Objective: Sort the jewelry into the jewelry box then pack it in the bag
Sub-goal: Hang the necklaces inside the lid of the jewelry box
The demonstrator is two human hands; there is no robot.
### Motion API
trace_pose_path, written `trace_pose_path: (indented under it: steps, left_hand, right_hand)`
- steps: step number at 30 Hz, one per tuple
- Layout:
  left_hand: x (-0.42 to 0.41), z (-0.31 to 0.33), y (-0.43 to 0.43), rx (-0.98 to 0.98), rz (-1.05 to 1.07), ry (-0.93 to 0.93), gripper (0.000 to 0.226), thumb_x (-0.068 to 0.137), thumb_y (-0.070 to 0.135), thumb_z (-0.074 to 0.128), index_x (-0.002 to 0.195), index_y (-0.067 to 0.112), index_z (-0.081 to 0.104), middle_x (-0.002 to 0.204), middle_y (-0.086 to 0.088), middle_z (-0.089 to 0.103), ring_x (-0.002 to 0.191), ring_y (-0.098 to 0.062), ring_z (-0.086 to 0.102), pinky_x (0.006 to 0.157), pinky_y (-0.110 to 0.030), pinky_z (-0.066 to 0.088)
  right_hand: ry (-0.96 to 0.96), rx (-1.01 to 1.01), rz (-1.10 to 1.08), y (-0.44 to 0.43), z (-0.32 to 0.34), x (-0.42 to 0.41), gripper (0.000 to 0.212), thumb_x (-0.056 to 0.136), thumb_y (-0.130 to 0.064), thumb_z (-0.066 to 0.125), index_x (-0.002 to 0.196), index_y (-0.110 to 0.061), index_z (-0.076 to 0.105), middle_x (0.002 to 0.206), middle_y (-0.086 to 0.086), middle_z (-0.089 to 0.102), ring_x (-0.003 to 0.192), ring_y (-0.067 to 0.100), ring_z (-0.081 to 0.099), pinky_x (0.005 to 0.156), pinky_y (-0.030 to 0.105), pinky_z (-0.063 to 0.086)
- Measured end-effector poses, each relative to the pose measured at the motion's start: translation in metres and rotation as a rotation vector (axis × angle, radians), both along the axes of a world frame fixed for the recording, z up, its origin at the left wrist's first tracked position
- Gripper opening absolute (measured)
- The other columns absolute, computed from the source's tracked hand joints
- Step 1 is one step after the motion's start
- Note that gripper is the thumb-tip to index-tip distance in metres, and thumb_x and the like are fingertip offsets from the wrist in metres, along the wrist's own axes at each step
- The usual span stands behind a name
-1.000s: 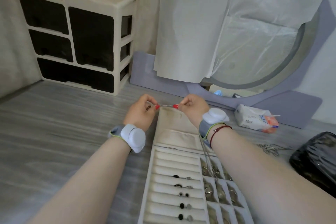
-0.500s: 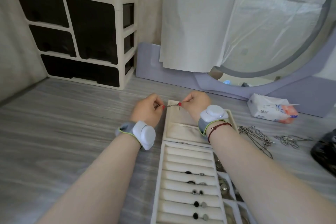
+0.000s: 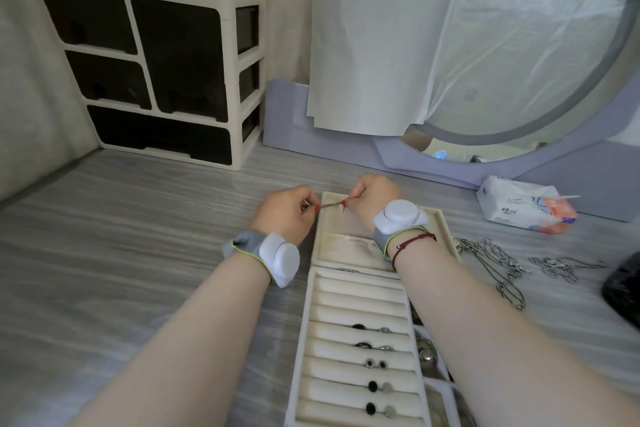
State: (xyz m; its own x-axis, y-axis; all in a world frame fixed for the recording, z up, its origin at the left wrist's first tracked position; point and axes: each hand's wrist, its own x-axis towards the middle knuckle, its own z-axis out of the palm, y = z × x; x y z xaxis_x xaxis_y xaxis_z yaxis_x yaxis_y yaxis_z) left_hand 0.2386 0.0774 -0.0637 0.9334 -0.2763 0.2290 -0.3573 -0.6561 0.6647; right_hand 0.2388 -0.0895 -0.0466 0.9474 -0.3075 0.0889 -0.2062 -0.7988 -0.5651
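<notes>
Currently both hands work one short chain [image 3: 330, 205] over the far end of the open jewelry box [image 3: 309, 340]. Its long axis runs left to right, pulled straight between them: the left hand [image 3: 287, 215] pinches the left end with curled fingers, and the right hand [image 3: 374, 199] pinches the right end likewise. Backs of both hands face up, forearms converging from the near side. The padded lid lies just beneath, so lowering seems next. More loose chains [image 3: 491, 260] lie on the desk [image 3: 138, 253] to the right, beside a black bag [image 3: 623, 291].
</notes>
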Motion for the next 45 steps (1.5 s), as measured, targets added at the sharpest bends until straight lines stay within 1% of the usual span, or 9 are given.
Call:
trace_pose_path:
  steps: [8,14,19,23,28,33,38,42,45]
  left_hand:
    - [-0.006,0.006,0.0,0.085,-0.046,-0.05,0.01,0.086,0.021,0.057,0.089,0.021,0.066,0.088,0.001,0.068,0.087,-0.021,0.061,0.077,-0.034,0.051]
    - [-0.007,0.007,0.001,0.081,-0.079,-0.04,0.01,0.086,0.023,0.058,0.087,0.023,0.068,0.087,0.005,0.07,0.085,-0.016,0.062,0.078,-0.032,0.051]
    - [-0.007,0.007,0.001,0.048,-0.028,-0.07,0.011,0.086,0.02,0.057,0.089,0.021,0.067,0.084,0.001,0.069,0.083,-0.019,0.062,0.075,-0.032,0.05]
    - [-0.007,0.005,0.0,0.044,-0.018,-0.081,0.01,0.086,0.019,0.057,0.087,0.021,0.067,0.083,0.001,0.069,0.081,-0.019,0.062,0.072,-0.031,0.05]
    - [-0.006,0.005,0.0,0.052,-0.02,-0.089,0.011,0.087,0.019,0.056,0.089,0.02,0.067,0.086,0.001,0.069,0.084,-0.02,0.062,0.076,-0.036,0.051]
    - [-0.004,0.005,0.001,0.055,0.015,-0.104,0.012,0.087,0.018,0.055,0.09,0.019,0.067,0.088,0.001,0.069,0.085,-0.02,0.062,0.076,-0.033,0.05]
    - [-0.004,0.005,0.002,0.05,0.028,-0.074,0.013,0.087,0.018,0.055,0.09,0.02,0.067,0.088,0.001,0.069,0.086,-0.02,0.062,0.076,-0.032,0.05]
    - [-0.004,0.005,0.003,0.043,0.022,-0.054,0.012,0.087,0.018,0.055,0.089,0.02,0.066,0.087,0.001,0.069,0.085,-0.02,0.062,0.077,-0.037,0.051]
    - [-0.004,0.005,0.003,0.041,0.029,-0.05,0.012,0.088,0.018,0.055,0.089,0.02,0.066,0.087,0.0,0.069,0.085,-0.021,0.062,0.078,-0.036,0.051]
  right_hand:
    - [0.029,0.003,0.031,-0.005,0.002,-0.003,0.03,0.077,-0.011,0.067,0.058,-0.023,0.047,0.062,-0.009,0.049,0.069,0.018,0.052,0.048,0.017,0.033]
    - [0.015,0.021,0.042,-0.009,-0.002,-0.004,0.029,0.075,-0.01,0.068,0.057,-0.022,0.049,0.064,-0.007,0.053,0.069,0.018,0.053,0.049,0.019,0.034]
    - [-0.015,0.053,-0.001,-0.007,-0.004,-0.001,0.027,0.08,-0.016,0.066,0.059,-0.024,0.05,0.061,-0.011,0.05,0.071,0.017,0.053,0.05,0.018,0.035]
    - [0.001,0.019,0.015,-0.005,-0.005,0.002,0.024,0.079,-0.017,0.067,0.061,-0.024,0.053,0.06,-0.012,0.049,0.071,0.018,0.054,0.06,0.021,0.037]
    - [0.016,-0.015,0.04,-0.003,-0.005,0.003,0.024,0.081,-0.018,0.066,0.062,-0.026,0.054,0.06,-0.013,0.05,0.072,0.019,0.055,0.061,0.022,0.039]
    - [-0.015,0.013,0.089,-0.011,-0.005,-0.003,0.016,0.082,-0.016,0.066,0.069,-0.023,0.059,0.071,-0.005,0.058,0.068,0.015,0.052,0.05,0.017,0.034]
    - [-0.01,-0.024,0.076,-0.01,-0.007,-0.002,0.011,0.084,-0.017,0.063,0.074,-0.023,0.063,0.081,0.001,0.066,0.073,0.018,0.056,0.063,0.024,0.043]
    - [-0.001,-0.134,0.108,-0.007,-0.005,-0.004,0.009,0.087,-0.018,0.058,0.086,-0.016,0.067,0.082,0.001,0.065,0.075,0.02,0.055,0.065,0.026,0.045]
    - [-0.014,-0.169,0.132,-0.008,-0.003,-0.009,0.01,0.089,-0.017,0.055,0.088,-0.016,0.065,0.082,-0.001,0.061,0.074,0.019,0.051,0.062,0.024,0.038]
